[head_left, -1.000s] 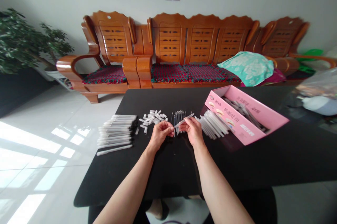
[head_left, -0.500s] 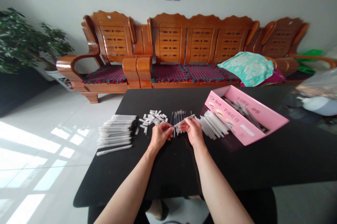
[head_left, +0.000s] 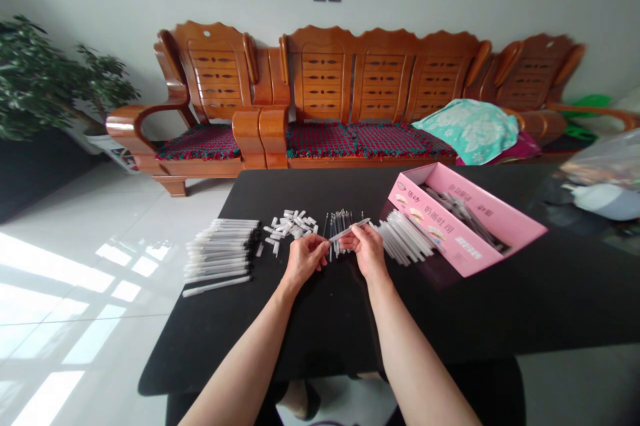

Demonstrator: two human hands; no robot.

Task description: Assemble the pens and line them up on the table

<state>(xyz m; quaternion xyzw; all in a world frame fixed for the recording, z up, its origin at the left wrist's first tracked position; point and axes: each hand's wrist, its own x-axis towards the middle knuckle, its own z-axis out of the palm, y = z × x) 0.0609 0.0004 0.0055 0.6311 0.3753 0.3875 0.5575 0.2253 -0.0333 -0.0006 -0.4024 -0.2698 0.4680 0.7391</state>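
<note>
A slim, whitish pen (head_left: 343, 233) is held slantwise between my two hands above the black table. My right hand (head_left: 369, 251) grips its barrel between thumb and fingers. At the pen's lower left end, my left hand (head_left: 306, 257) pinches the tip; whether a refill sits in that end is too small to tell. Beneath and behind the hands lies a row of dark pen refills (head_left: 341, 217), partly covered by the fingers. White pen caps (head_left: 289, 223) are scattered beyond my left hand. Pale empty barrels (head_left: 406, 238) lie stacked beside my right hand.
Capped pens (head_left: 220, 249) lie in a stack at the table's left. At the right stands a pink box (head_left: 463, 249) holding more dark and clear pieces. A clear plastic bag (head_left: 607, 159) rests at the far right. Behind the black table (head_left: 320, 339) is a wooden sofa (head_left: 327, 79).
Almost nothing differs. Both hands keep the pen in the same place, with only a tiny shift of the whole view.
</note>
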